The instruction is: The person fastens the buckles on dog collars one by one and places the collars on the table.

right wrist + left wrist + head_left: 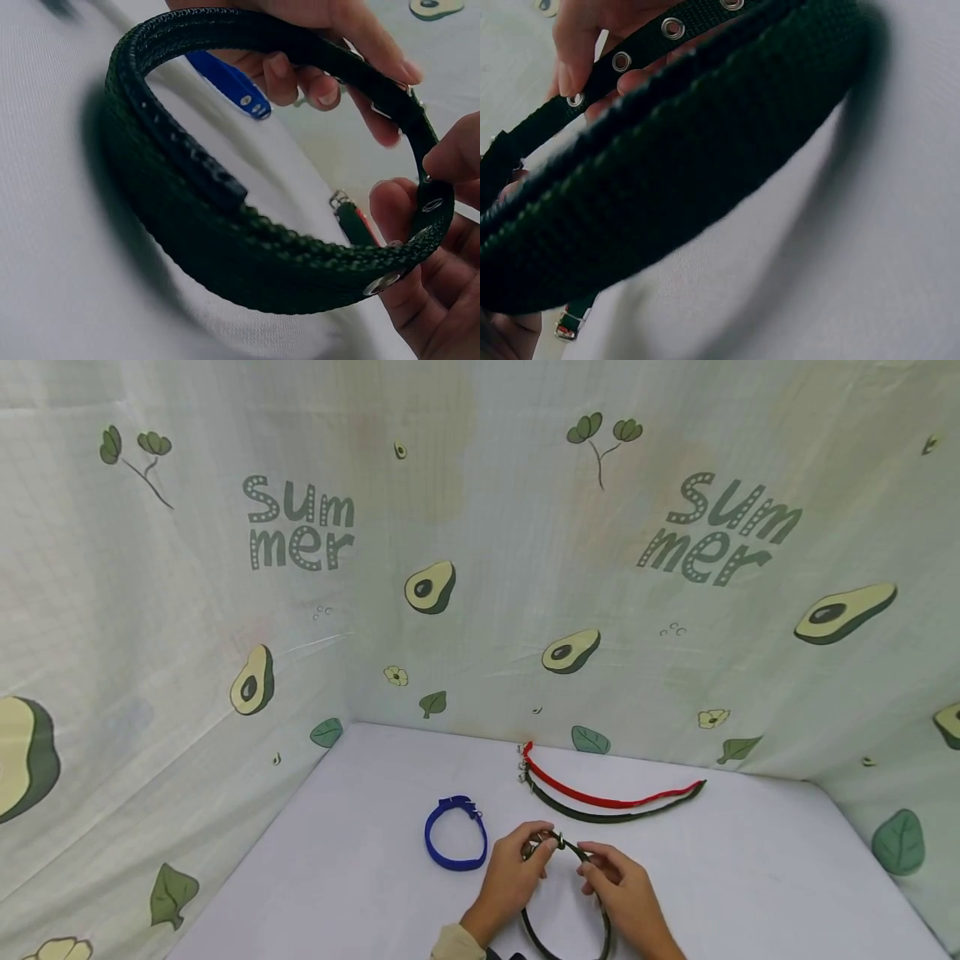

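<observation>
Both hands hold a dark green webbing collar (202,247), bent into a loop with metal-rimmed holes along one end. My left hand (513,872) pinches it at the metal buckle, at the loop's far side. With thumb and fingers, my right hand (622,889) grips the strap just right of the buckle. Seen from the left wrist, the collar's broad band (705,157) crosses close to the camera, and the right hand's fingers (577,49) lie on the part with eyelets. The loop's near part reaches the bottom edge of the head view.
A blue collar (457,864), closed in a ring, lies left of the hands. Beyond them, a red collar (577,795) and another dark green collar (581,815) lie stretched out side by side on the white table (360,827). A printed cloth (495,527) hangs behind.
</observation>
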Tool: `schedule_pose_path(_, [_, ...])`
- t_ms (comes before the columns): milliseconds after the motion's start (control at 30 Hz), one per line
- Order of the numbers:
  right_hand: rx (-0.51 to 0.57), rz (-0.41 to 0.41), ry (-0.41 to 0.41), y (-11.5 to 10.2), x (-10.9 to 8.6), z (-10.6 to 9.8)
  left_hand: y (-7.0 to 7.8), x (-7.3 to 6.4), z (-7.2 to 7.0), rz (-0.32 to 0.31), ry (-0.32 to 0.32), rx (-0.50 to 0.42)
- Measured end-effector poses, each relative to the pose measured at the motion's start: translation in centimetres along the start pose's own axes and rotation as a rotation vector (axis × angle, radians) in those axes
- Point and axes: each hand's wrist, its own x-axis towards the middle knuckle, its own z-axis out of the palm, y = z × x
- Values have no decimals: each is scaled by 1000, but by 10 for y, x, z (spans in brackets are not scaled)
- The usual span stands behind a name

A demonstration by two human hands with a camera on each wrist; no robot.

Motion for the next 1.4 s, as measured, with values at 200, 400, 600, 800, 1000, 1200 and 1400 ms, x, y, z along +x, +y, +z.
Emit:
schedule_pose_path(200, [22,7,-36,-3,-3,2,2,1,1,-78,48,-54])
schedule_pose_path(400, [58,17,-83,-5,-3,1,3,0,2,-68,27,-105])
schedule_pose_path(600, [61,62,-124,-5,-1,1,4,-1,5,-73,-21,-81])
schedule_pose_path(800, [81,101,-171,-3,-2,2,2,-4,6,-41,-54,-54])
schedule_pose_path(1000, [96,102,-172,-4,-1,2,0,-3,6,-19,-52,-38])
schedule_pose_path(1200, [103,111,-149,-3,-2,4,2,-3,5,-37,-25,-42])
schedule_pose_path(1400, [124,114,-118,-4,-3,4,4,-3,6,-42,-22,-72])
